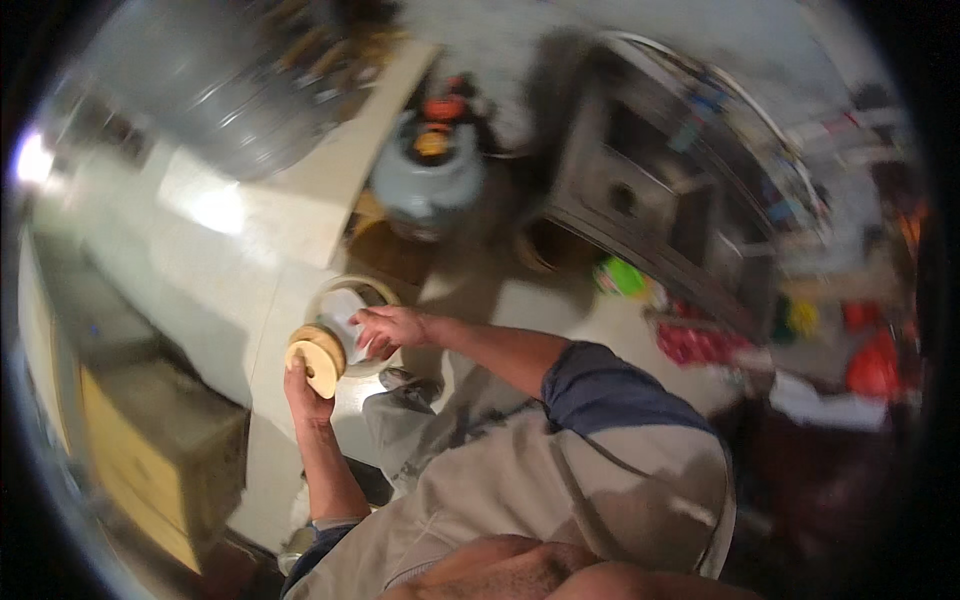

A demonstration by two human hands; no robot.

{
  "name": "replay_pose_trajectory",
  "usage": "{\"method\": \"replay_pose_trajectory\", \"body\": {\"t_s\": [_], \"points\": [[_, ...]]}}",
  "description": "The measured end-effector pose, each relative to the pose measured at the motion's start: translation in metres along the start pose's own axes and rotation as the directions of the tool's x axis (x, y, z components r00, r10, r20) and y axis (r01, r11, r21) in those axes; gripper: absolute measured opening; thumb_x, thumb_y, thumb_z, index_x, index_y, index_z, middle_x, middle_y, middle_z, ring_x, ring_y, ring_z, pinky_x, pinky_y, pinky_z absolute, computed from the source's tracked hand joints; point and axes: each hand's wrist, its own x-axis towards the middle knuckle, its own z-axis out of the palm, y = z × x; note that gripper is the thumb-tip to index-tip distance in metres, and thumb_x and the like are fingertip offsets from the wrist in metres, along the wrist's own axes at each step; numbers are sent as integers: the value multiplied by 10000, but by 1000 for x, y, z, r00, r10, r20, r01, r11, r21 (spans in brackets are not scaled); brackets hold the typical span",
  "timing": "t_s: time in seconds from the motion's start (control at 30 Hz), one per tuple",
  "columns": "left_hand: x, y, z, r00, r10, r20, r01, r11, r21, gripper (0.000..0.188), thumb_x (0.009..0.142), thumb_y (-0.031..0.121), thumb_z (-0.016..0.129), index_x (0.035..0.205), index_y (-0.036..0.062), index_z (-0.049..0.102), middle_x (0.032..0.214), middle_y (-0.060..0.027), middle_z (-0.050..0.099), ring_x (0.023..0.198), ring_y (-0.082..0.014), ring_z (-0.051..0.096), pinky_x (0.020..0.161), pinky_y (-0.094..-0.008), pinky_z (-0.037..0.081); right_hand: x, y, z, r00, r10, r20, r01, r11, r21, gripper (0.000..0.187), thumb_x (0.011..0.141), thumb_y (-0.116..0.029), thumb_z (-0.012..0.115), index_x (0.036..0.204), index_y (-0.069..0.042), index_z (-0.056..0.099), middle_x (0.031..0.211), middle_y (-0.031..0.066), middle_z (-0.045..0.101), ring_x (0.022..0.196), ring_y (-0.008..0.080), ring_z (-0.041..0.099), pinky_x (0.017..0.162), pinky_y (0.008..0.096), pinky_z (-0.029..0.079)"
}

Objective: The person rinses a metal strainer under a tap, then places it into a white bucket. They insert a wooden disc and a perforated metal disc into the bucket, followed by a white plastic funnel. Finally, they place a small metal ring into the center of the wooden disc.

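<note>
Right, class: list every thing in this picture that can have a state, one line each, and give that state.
Left hand: grip closed on the round wooden discs.
Round wooden discs: stacked, held up on edge.
Right hand: fingers curled over the white bucket's rim; cannot tell if it holds anything.
White bucket: open, no lid.
Gas cylinder: upright on the floor.
Grey cabinet: compartments open.

A: Left hand (305, 385)?
B: Raised from the lower edge, forearm bare and near upright, fingers curled shut around a grip at the top.
A: Right hand (388, 328)?
B: Arm reaches leftward across the body, dark sleeve to the elbow, forearm bare. Palm down, fingers loosely bent, just above and beside the left hand.
</note>
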Motion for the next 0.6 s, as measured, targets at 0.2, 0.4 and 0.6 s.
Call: {"method": "replay_pose_trajectory", "body": {"t_s": [0.2, 0.4, 0.6], "points": [[-28, 7, 207, 964, -177, 200, -60, 586, 808, 354, 990, 202, 706, 1262, -13, 631, 1084, -129, 719, 994, -191, 688, 838, -349, 562, -189, -83, 49, 875, -133, -465, 14, 968, -250, 499, 1019, -297, 710, 1341, 28, 510, 1007, 103, 714, 755, 185, 715, 700, 349, 602], [-18, -55, 399, 776, -416, 474, -57, 702, 710, 454, 989, 213, 697, 1364, -17, 585, 1209, -143, 698, 1061, -234, 691, 905, -368, 564, -334, -93, -38, 645, -376, -665, 498, 867, -7, 456, 1058, -294, 658, 1346, 33, 523, 1123, 155, 712, 901, 207, 741, 744, 396, 625], [15, -177, 565, 635, -547, 546, 371, 835, 406, 432, 996, 141, 665, 1386, -17, 565, 1308, -135, 662, 1146, -297, 687, 999, -442, 572, -440, -123, -173, 426, -517, -743, 610, 770, -186, 373, 1062, -315, 602, 1318, -46, 620, 1125, 99, 722, 999, 214, 720, 814, 377, 603]]}}
